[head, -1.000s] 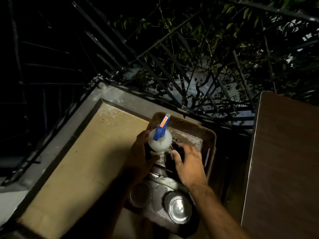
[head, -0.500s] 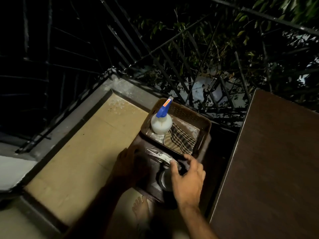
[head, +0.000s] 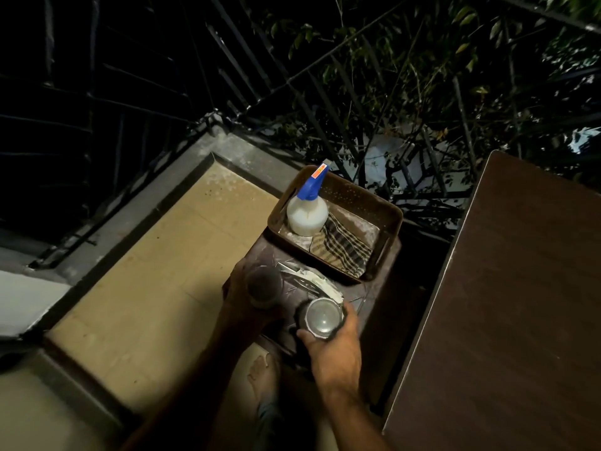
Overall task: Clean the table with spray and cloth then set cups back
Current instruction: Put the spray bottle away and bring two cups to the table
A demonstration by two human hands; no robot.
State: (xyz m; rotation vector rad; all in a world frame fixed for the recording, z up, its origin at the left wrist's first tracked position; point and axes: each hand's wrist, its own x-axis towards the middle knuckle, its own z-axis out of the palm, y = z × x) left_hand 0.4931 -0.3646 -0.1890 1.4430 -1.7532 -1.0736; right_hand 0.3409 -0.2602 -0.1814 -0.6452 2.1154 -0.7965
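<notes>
Here your right hand [head: 335,348] is curled around a shiny steel cup [head: 322,317], and your left hand [head: 242,297] is wrapped around a darker cup [head: 264,286] in shadow, both just above the small brown stool [head: 367,307]. Beyond them, in the brown tray [head: 388,222] at the stool's far end, the white spray bottle [head: 307,214] with its blue trigger stands upright beside the crumpled checked cloth [head: 341,247]. The wooden table [head: 520,304] lies to your right.

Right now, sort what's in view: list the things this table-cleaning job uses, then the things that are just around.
Job things:
spray bottle, upright in the tray
checked cloth, in the tray
steel cup in the right hand
dark cup in the left hand
brown table

Just around:
brown tray
small stand
railing
leafy branches
</notes>
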